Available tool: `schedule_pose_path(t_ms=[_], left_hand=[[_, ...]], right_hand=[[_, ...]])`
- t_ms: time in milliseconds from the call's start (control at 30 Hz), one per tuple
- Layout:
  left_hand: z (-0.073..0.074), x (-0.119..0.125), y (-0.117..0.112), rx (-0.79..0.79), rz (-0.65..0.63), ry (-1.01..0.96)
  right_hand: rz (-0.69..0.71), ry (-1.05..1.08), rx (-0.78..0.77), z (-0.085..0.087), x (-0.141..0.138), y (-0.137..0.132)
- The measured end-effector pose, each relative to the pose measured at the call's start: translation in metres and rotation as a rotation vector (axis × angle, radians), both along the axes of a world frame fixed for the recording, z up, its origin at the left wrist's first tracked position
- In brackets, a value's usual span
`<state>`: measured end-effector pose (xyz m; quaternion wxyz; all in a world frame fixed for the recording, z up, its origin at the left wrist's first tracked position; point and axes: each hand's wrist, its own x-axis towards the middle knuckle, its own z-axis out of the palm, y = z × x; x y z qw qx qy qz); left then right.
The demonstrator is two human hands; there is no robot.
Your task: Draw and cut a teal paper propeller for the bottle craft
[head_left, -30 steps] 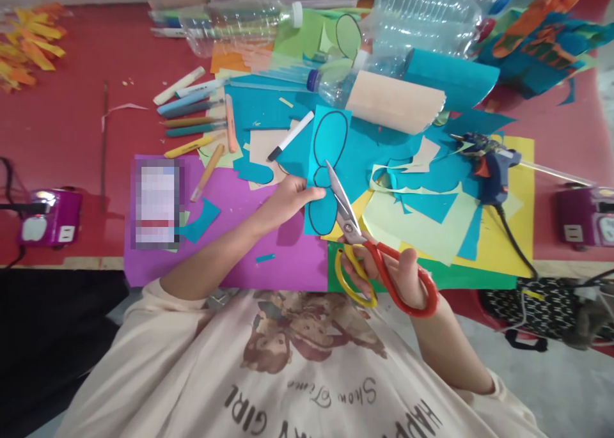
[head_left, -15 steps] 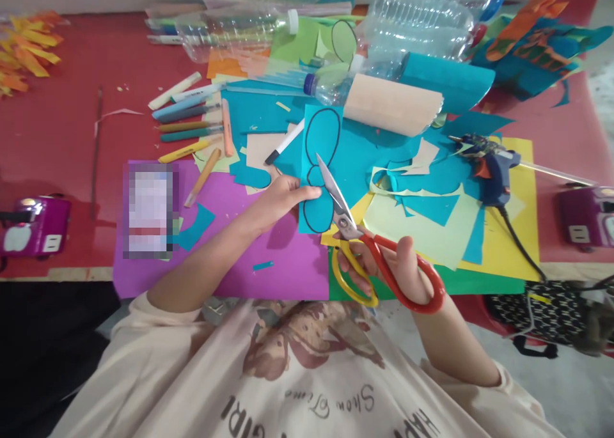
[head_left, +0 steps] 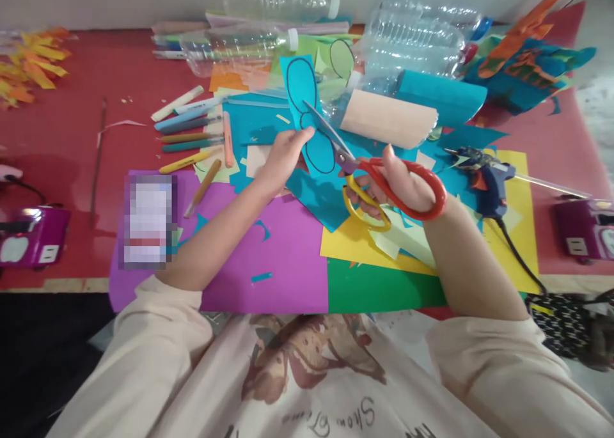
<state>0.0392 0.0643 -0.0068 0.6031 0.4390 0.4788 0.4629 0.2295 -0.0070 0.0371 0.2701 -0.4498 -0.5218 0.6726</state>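
My left hand (head_left: 282, 158) pinches a teal paper piece (head_left: 307, 115) with a butterfly-like shape outlined in black, held up above the table. My right hand (head_left: 400, 185) grips scissors (head_left: 369, 169) with one red and one yellow handle. The blades cross the paper's middle at the drawn outline. Teal paper scraps (head_left: 319, 198) lie under both hands, on purple (head_left: 288, 246), yellow and green sheets.
Several markers (head_left: 192, 128) lie at the left. Clear plastic bottles (head_left: 412, 41) and a rolled beige-and-teal sheet (head_left: 391, 118) sit at the back. A blue glue gun (head_left: 489, 179) with a black cord lies right. Purple devices (head_left: 29, 236) stand at both table edges. A pixelated rectangular item (head_left: 148, 220) rests left.
Both hands have lifted and moved away from me toward the back of the table. The teal piece has turned counter-clockwise and the scissors swung to point left across it.
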Motion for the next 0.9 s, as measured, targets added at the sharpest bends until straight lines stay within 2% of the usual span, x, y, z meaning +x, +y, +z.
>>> schedule_pose_path(t_ms=[167,300,433,633,900], left_hand=[[-0.007,0.005,0.003,0.023,-0.069,0.007],[-0.008,0.003,-0.001,0.033,-0.115,-0.073],[-0.008,0.005,-0.003,0.054,-0.084,-0.181],[-0.011,0.007,-0.004,0.027,-0.018,-0.097],[-0.006,0.007,-0.005,-0.009,0.011,-0.162]], right_hand=[[0.023,0.033,-0.031,-0.002,0.003,0.003],[0.010,0.022,-0.049,-0.003,0.006,-0.001],[0.017,0.037,-0.060,-0.004,0.007,-0.004],[0.012,0.039,-0.085,-0.005,0.007,-0.008],[0.086,0.134,-0.062,-0.012,0.012,-0.011]])
